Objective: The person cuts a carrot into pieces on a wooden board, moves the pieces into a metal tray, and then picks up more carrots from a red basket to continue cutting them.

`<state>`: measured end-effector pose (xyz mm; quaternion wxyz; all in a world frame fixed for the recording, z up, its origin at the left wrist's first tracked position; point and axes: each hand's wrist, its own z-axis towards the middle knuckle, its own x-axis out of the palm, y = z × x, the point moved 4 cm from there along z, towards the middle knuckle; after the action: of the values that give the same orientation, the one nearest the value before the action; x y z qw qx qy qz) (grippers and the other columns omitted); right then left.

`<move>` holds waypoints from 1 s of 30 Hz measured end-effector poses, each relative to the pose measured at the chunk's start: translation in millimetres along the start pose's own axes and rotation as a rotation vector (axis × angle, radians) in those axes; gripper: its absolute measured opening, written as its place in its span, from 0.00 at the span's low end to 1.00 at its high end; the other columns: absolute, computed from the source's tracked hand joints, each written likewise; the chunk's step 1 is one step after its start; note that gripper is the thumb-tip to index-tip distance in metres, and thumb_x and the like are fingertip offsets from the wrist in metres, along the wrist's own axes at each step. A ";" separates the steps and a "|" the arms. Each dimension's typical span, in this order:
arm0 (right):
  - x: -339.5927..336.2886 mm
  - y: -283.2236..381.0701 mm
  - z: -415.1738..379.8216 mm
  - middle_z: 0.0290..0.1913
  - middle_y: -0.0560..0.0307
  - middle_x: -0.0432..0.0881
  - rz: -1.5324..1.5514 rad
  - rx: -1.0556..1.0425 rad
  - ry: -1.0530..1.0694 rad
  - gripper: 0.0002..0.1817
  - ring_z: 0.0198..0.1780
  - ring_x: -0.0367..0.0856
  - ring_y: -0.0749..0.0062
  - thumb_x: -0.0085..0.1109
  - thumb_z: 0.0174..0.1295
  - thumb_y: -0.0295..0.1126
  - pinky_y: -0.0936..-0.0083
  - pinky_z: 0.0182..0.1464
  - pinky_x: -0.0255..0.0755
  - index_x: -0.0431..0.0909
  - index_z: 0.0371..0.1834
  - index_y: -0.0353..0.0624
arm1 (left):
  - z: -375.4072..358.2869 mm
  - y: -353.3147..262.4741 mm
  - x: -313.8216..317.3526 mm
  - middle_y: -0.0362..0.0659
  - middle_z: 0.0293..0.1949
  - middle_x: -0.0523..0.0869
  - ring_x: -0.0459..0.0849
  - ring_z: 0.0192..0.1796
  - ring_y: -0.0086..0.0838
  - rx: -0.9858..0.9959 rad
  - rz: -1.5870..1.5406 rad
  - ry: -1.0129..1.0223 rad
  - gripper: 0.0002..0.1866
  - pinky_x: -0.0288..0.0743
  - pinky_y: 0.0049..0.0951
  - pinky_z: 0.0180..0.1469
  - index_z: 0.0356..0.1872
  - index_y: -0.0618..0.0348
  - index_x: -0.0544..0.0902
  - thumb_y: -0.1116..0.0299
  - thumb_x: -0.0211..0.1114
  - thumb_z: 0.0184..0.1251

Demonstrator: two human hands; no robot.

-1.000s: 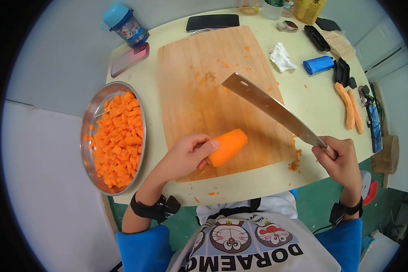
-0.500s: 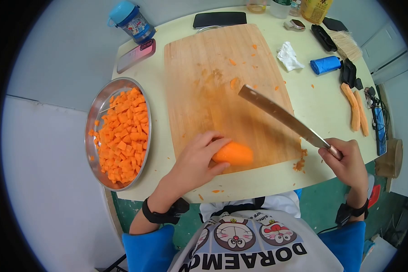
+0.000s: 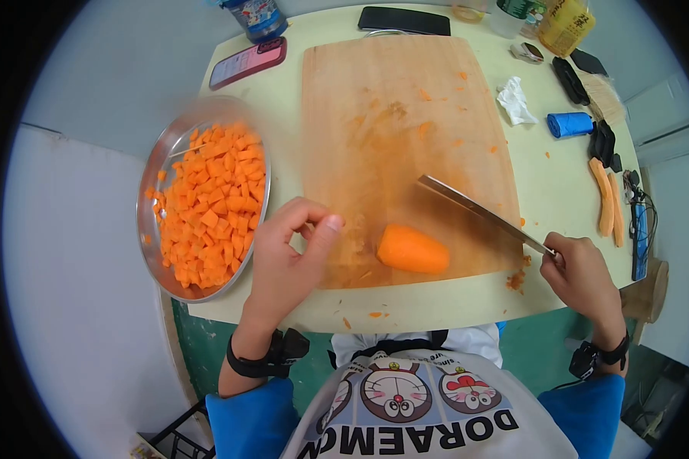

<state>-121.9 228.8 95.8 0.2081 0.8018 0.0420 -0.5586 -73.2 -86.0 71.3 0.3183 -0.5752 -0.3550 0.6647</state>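
A thick, peeled carrot piece [image 3: 413, 249] lies on its side near the front edge of the wooden cutting board [image 3: 360, 92]. To its left, my left hand [image 3: 287, 249] hovers over the board's edge, thumb and forefinger pinched together; whether a small bit is between them I cannot make out. My right hand [image 3: 580, 275] grips the handle of a kitchen knife [image 3: 486, 216]. The wide blade slants over the right half of the board, apart from the carrot. Diced carrot [image 3: 214, 206] fills much of the oval metal tray [image 3: 149, 256] on the left.
Behind the tray lies a phone [image 3: 249, 63]. A crumpled tissue [image 3: 516, 101], a blue roll [image 3: 569, 125] and two thin peeled sticks [image 3: 606, 197] are on the right. Bottles [image 3: 566, 27] stand at the back right. Orange scraps [image 3: 516, 281] lie by the board's front right corner.
My left hand has let go of the carrot and moved left, away from it. The carrot now rests alone on the board. My right hand still holds the knife, its blade tip slightly lower.
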 end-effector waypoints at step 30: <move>8.8 49.0 -15.0 0.19 0.58 0.74 0.103 -0.245 0.019 0.04 0.19 0.75 0.63 0.59 0.53 0.28 0.72 0.19 0.66 0.72 0.28 0.43 | 13.8 -22.9 35.1 0.43 0.29 0.78 0.77 0.35 0.22 0.060 -0.498 0.245 0.22 0.74 0.21 0.36 0.36 0.68 0.77 0.56 0.44 0.71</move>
<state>-90.8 188.4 106.2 0.3326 0.7767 0.0706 -0.5302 -91.2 -45.8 72.8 0.5291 -0.5369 -0.4245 0.5016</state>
